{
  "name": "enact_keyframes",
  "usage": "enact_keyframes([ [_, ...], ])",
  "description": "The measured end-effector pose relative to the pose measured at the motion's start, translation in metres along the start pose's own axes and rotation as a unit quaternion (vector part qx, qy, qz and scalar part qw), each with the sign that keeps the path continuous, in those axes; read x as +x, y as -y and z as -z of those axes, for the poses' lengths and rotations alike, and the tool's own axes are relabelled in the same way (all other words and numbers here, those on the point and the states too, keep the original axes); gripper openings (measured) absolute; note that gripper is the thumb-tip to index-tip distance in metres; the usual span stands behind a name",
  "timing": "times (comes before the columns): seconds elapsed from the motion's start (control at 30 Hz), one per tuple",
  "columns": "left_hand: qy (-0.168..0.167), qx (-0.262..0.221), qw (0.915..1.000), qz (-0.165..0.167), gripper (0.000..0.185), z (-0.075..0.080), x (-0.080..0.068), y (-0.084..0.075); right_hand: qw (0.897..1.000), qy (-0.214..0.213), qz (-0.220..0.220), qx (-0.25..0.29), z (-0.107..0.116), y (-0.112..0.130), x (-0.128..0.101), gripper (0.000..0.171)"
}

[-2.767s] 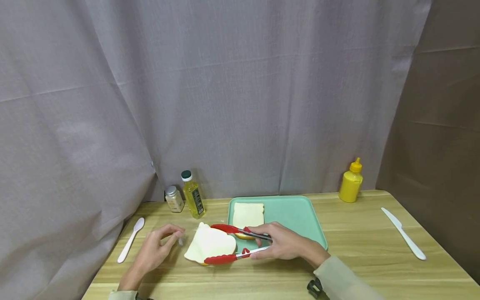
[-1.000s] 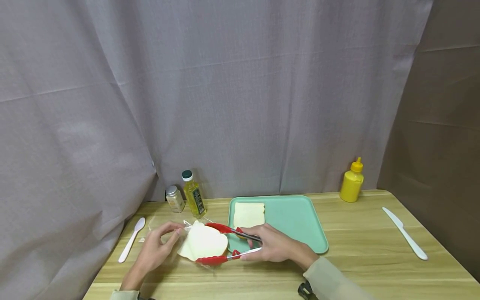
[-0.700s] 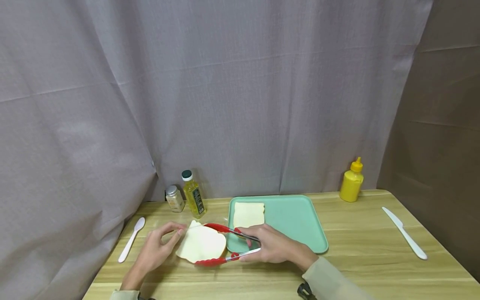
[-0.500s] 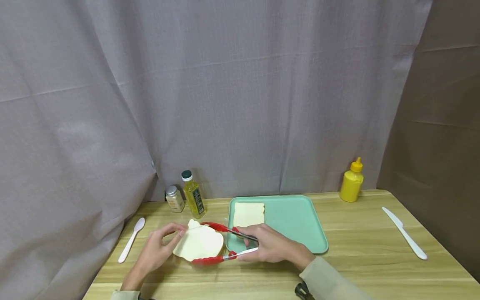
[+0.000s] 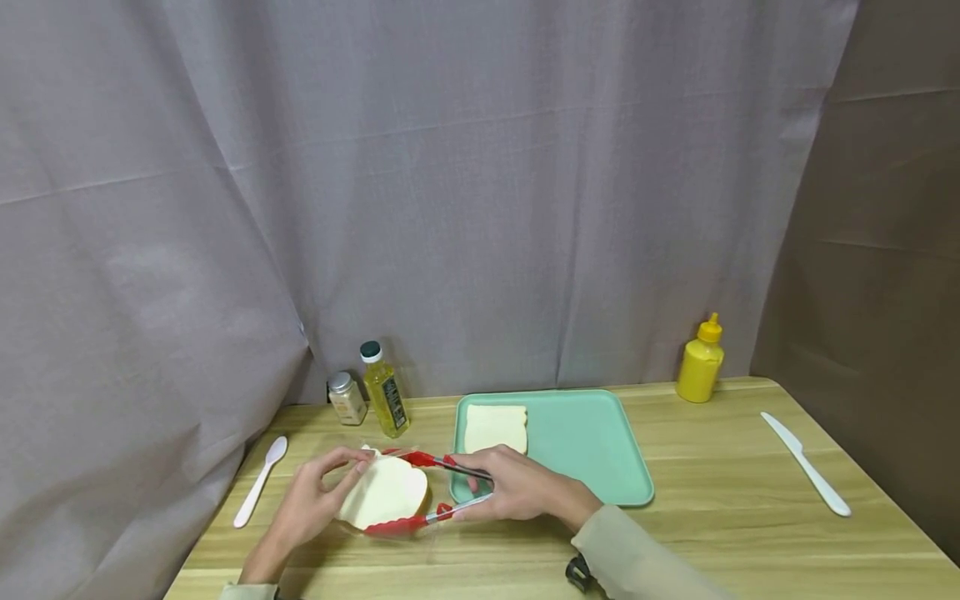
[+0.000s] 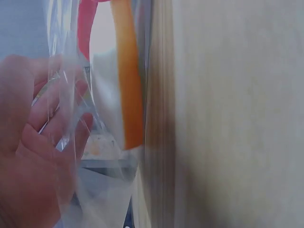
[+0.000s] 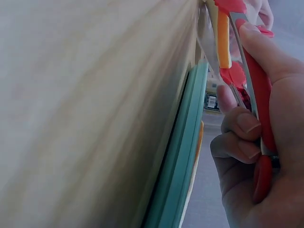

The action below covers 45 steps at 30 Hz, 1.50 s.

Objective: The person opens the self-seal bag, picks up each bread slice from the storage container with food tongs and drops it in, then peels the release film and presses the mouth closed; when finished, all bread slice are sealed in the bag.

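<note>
My right hand grips red tongs whose arms close on a white bread slice just above the table, left of the green tray. My left hand pinches a clear plastic bag right at the slice's left edge. In the left wrist view the bag film drapes over my fingers, with the slice's orange crust beside them. The right wrist view shows my fingers curled round the tongs next to the tray's rim. A second bread slice lies on the tray.
An oil bottle and a small spice jar stand at the back left by the curtain. A white spoon lies far left, a white knife far right, and a yellow squeeze bottle at the back right.
My right hand has carried the tongs and the bread slice leftwards, away from the tray and up against my left hand. The left hand has stayed almost in place.
</note>
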<state>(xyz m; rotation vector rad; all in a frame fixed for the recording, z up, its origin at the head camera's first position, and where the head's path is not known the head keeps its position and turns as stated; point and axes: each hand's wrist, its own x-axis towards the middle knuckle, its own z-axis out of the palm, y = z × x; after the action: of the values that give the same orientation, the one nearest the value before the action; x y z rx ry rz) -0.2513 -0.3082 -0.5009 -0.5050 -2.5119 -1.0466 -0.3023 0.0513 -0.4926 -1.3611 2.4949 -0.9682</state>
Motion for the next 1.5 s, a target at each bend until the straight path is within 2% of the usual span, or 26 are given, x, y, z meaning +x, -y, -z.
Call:
enact_keyframes([
  [0.37,-0.012,-0.003,0.9999,-0.007,0.015,0.0,0.0,0.002,1.0,0.006,-0.015,-0.008,-0.002,0.001,0.011,0.088],
  [0.63,-0.009,-0.005,0.9999,0.003,0.014,-0.001,0.0,0.003,0.999,0.001,-0.024,-0.022,-0.005,0.006,0.012,0.088],
  [0.9,-0.025,-0.001,0.9997,-0.004,0.014,-0.001,0.0,0.003,0.999,-0.005,-0.01,-0.032,-0.007,0.007,0.009,0.076],
  [1.2,-0.019,-0.006,0.9998,0.006,0.014,-0.001,0.0,0.004,1.0,-0.001,-0.017,0.025,-0.009,0.005,0.011,0.07],
  [1.5,-0.011,-0.02,0.9996,0.017,0.015,-0.001,0.0,0.005,1.0,-0.016,-0.02,-0.003,-0.008,0.007,0.006,0.066],
])
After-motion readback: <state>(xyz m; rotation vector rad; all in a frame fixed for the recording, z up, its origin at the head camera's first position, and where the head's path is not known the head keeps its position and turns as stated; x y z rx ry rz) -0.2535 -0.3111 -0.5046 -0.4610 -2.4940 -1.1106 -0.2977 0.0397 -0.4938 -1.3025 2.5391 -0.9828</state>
